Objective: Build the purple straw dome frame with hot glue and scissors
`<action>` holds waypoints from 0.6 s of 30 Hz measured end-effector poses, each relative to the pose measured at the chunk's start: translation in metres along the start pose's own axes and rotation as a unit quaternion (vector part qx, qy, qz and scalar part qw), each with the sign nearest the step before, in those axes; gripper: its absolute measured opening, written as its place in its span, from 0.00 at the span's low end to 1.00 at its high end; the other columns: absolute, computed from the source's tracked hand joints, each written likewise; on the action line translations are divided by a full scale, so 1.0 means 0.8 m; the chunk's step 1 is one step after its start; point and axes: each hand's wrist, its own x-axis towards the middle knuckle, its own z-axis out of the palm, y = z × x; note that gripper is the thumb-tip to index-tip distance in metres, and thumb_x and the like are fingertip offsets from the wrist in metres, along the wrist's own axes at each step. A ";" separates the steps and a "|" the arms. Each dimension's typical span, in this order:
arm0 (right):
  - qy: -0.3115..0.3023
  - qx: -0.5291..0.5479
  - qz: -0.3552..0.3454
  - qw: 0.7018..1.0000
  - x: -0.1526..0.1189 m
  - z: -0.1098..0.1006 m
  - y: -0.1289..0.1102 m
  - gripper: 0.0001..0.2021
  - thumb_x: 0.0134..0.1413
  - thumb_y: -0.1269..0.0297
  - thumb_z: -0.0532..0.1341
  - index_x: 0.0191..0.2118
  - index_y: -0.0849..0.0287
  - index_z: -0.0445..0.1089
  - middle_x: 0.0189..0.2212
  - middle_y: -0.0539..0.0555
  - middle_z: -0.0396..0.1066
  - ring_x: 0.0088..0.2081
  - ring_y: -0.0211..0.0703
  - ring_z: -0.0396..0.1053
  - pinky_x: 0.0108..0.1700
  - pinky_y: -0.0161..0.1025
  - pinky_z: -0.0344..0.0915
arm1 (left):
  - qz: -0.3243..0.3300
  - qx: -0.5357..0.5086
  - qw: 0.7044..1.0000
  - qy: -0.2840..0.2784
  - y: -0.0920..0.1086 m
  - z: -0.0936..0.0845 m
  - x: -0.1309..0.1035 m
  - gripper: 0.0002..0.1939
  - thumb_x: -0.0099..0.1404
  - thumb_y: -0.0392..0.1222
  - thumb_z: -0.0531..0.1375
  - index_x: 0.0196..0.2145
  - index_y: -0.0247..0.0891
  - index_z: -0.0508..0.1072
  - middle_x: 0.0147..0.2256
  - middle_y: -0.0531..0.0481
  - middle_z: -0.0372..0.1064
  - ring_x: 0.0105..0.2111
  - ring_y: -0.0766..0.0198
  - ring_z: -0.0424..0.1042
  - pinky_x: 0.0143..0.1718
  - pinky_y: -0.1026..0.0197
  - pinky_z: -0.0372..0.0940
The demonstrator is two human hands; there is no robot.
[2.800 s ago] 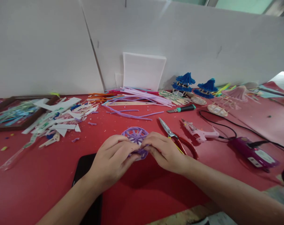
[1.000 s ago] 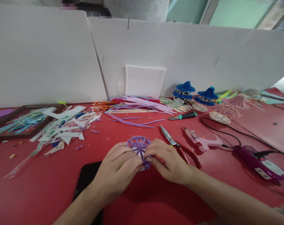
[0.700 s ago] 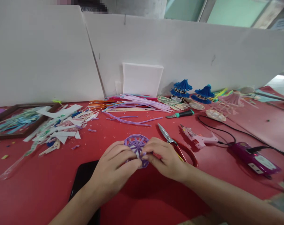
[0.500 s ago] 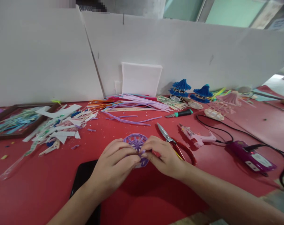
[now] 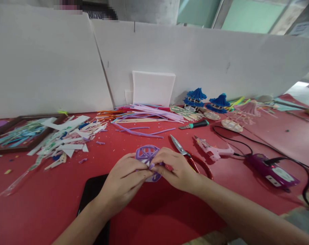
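Between my hands is a small round purple openwork piece (image 5: 147, 151), made of what look like pipe cleaners laid as spokes inside a ring, with some white showing beneath. My left hand (image 5: 129, 173) grips its left and near side, fingers closed. With thumb and forefinger, my right hand (image 5: 171, 168) pinches a short purple bit at the piece's right side. The fingertips of both hands meet there and hide part of the piece. Just right of my right hand lie red-handled scissors (image 5: 181, 145), blades open only slightly or closed, I cannot tell.
A pink glue gun (image 5: 215, 149) and a purple power strip (image 5: 272, 172) with black cables lie right. A utility knife (image 5: 194, 125), pipe cleaners (image 5: 149, 114) and blue roofed models (image 5: 195, 97) sit behind. Scraps (image 5: 72, 136) and a brown frame (image 5: 29, 146) are left; a black phone-like slab (image 5: 92, 190) is near my left wrist.
The purple piece has tilted and turned slightly in my fingers, its spokes now seen at another angle. Both hands stay closed on it. The whole view has shifted slightly.
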 end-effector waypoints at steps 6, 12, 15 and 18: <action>0.016 -0.263 0.106 0.959 -0.024 -0.092 0.038 0.08 0.58 0.73 0.56 0.42 0.57 0.67 0.38 0.57 0.72 0.42 0.47 0.69 0.44 0.44 0.67 | -0.002 0.010 1.000 0.021 -0.003 0.004 -0.003 0.10 0.66 0.30 0.56 0.40 0.41 0.74 0.34 0.52 0.75 0.35 0.66 0.73 0.47 0.57 0.66; -0.086 -0.421 0.260 0.864 -0.107 -0.191 0.089 0.19 0.42 0.84 0.54 0.41 0.64 0.71 0.37 0.66 0.73 0.41 0.56 0.72 0.42 0.47 0.65 | -0.019 -0.017 0.999 0.039 -0.004 0.008 -0.002 0.10 0.65 0.29 0.58 0.40 0.41 0.74 0.33 0.51 0.75 0.35 0.65 0.72 0.43 0.57 0.68; -0.114 -0.407 0.269 0.865 -0.130 -0.202 0.095 0.22 0.39 0.86 0.53 0.39 0.63 0.73 0.36 0.64 0.75 0.40 0.53 0.73 0.41 0.44 0.66 | -0.032 -0.020 0.998 0.044 -0.002 0.009 -0.002 0.10 0.64 0.29 0.58 0.40 0.40 0.75 0.33 0.50 0.75 0.35 0.65 0.72 0.42 0.58 0.68; -0.101 -0.397 0.266 0.872 -0.130 -0.202 0.092 0.19 0.41 0.85 0.53 0.38 0.63 0.72 0.38 0.66 0.75 0.42 0.55 0.73 0.43 0.47 0.66 | -0.049 -0.016 0.998 0.045 -0.001 0.011 -0.003 0.08 0.64 0.31 0.59 0.40 0.40 0.75 0.34 0.49 0.75 0.35 0.65 0.73 0.42 0.59 0.69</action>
